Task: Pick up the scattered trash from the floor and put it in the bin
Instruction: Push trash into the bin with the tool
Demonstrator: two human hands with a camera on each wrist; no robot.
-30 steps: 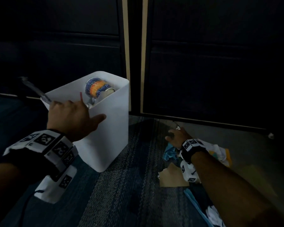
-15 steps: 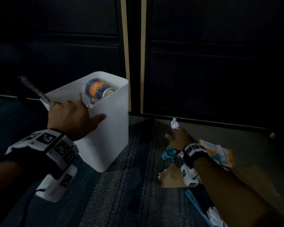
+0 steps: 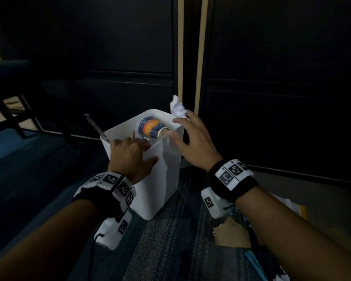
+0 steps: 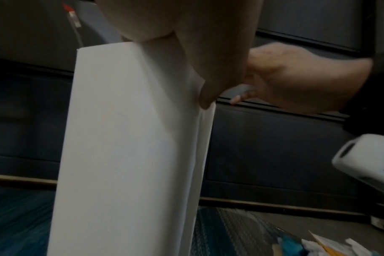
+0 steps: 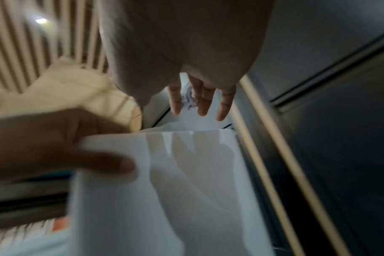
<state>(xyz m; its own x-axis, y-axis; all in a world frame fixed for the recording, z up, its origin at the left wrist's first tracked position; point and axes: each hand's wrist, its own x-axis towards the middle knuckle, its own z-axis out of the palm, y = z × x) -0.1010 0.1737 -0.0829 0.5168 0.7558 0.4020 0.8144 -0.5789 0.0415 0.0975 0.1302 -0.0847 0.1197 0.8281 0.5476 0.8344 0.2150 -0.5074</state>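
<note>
On the striped carpet [image 3: 170, 240] near the dark cabinet fronts stands a white bin [image 3: 160, 179], upright, with its far corner close to the pale wooden strip [image 3: 200, 57] between the two cabinet doors. Over the bin's near rim lies the left hand [image 3: 130, 157]; its fingers curl over the edge into the bin while the thumb presses the outer wall, so this grip is clamped on the bin. From the left wrist view the thumb [image 4: 208, 78] runs down the bin's wall [image 4: 125, 147] to its corner edge.

Above the far right corner of the bin hangs the right hand [image 3: 193, 145], palm down, its fingers straight and spread apart. This grip holds nothing. A crumpled white paper ball [image 3: 177, 107] sits just beyond the fingertips, over the bin's far rim, and no finger closes round it; whether a fingertip touches it cannot be told. From the right wrist view the spread fingers [image 5: 203, 102] point down at the bin's rim [image 5: 186, 133], with the paper ball [image 5: 188, 100] showing between them.

Inside the bin lies a paper cup [image 3: 151, 129] on its side, patterned blue and orange, with a thin red stick [image 3: 133, 134] beside it.

Further trash stays on the floor at the right: a torn brown cardboard piece [image 3: 231, 234] under the right forearm, and white and yellow papers [image 3: 292, 207] beyond it.
</note>
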